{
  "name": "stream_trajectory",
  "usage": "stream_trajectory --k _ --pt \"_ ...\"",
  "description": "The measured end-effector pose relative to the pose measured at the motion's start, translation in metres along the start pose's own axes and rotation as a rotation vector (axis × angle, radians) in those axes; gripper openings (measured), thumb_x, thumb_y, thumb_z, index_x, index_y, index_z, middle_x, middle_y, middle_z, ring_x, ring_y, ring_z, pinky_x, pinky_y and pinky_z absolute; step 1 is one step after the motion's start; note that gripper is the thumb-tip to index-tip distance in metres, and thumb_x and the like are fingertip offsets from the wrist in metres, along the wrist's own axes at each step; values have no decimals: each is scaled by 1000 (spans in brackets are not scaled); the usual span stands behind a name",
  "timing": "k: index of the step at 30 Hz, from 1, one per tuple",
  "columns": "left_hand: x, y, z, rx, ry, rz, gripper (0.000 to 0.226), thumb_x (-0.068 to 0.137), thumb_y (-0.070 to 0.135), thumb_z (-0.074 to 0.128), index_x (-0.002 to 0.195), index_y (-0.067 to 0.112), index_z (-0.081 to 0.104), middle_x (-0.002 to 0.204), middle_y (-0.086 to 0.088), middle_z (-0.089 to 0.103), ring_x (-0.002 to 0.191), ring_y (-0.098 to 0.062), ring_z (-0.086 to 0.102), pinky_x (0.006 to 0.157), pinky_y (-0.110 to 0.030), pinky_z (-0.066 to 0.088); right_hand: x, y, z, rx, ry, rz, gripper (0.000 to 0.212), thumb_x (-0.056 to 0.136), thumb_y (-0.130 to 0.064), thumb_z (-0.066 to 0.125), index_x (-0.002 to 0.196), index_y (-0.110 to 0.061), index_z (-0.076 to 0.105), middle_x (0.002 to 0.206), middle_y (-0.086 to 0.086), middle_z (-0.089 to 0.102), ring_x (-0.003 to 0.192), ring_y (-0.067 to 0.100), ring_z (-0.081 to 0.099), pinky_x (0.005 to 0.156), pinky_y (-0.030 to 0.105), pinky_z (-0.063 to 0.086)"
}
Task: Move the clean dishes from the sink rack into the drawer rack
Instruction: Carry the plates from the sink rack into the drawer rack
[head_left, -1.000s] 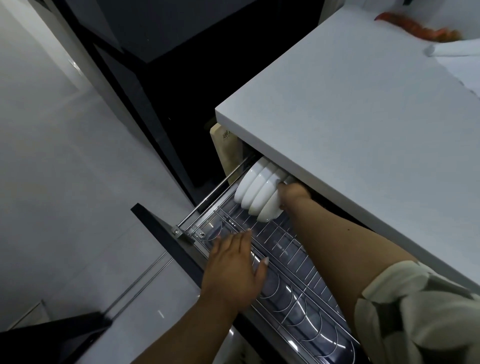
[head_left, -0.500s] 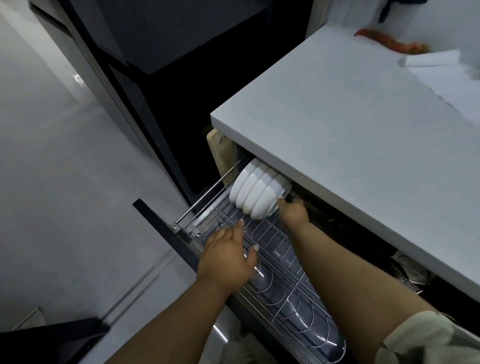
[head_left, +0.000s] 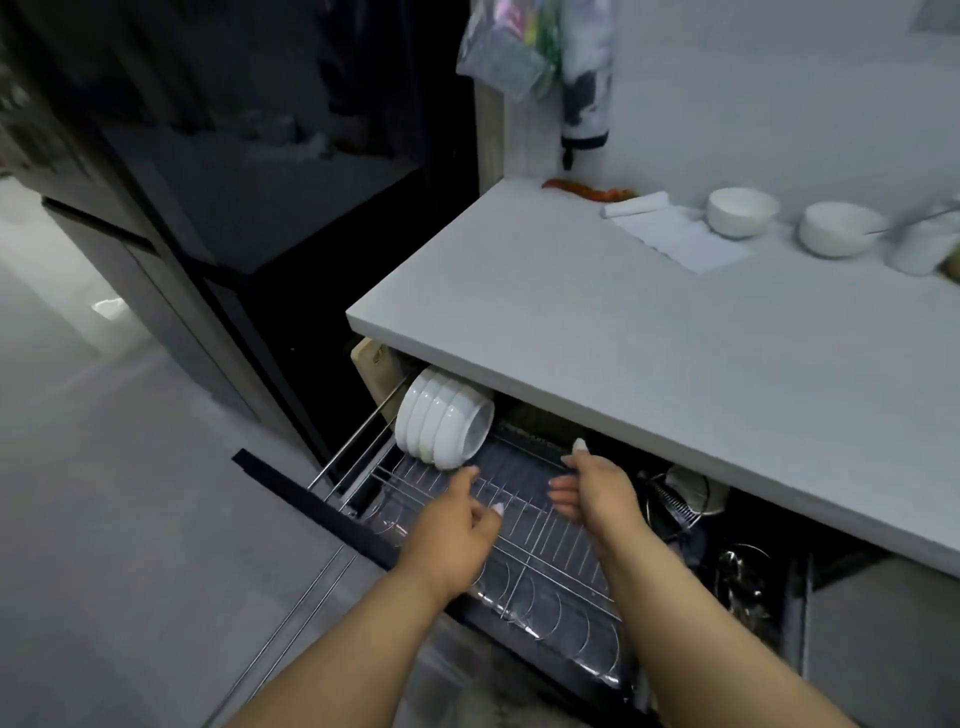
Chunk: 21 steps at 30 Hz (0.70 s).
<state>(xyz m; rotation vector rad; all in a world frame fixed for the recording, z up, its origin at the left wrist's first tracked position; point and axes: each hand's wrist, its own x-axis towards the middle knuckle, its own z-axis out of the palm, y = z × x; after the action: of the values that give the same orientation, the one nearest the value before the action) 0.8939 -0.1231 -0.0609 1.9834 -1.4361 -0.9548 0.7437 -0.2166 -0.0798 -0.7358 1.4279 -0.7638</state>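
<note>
The pulled-out drawer rack (head_left: 540, 535) of chrome wire sits under the white counter (head_left: 649, 332). A row of several white bowls (head_left: 441, 421) stands on edge at the rack's far left end. My left hand (head_left: 457, 530) hovers over the rack's front part, fingers relaxed, holding nothing, just below the bowls. My right hand (head_left: 592, 488) is above the middle of the rack, fingers loosely bent, empty, apart from the bowls. Two more white bowls (head_left: 740, 210) (head_left: 836, 228) stand on the counter at the back right.
A folded white cloth (head_left: 675, 234) and a red item (head_left: 592, 189) lie at the counter's back. A cup with a utensil (head_left: 919, 244) is at the far right. Metal utensils (head_left: 737, 566) fill the drawer's right part. A dark fridge (head_left: 234, 182) stands left; grey floor (head_left: 130, 493) lies beside the drawer.
My right hand has let go of the bowls and drawn back to the right. My left hand has barely moved. The view has tilted up, showing the counter's back.
</note>
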Motion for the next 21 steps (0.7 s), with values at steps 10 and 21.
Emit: stream_trajectory --k 10,21 --pt "-61 70 64 75 -148 175 33 96 26 52 128 18 52 77 8 59 75 -8 57 71 -25 46 -91 12 -128 -8 128 -58 24 99 -23 45 88 -8 59 58 7 57 47 16 52 47 22 40" --pt "-84 178 152 37 -303 337 28 93 27 55 120 18 57 80 0 68 84 -17 67 86 -40 54 -160 6 -272 151 391 -196 24 98 -21 46 82 -11 60 62 7 58 50 16 53 52 25 42"
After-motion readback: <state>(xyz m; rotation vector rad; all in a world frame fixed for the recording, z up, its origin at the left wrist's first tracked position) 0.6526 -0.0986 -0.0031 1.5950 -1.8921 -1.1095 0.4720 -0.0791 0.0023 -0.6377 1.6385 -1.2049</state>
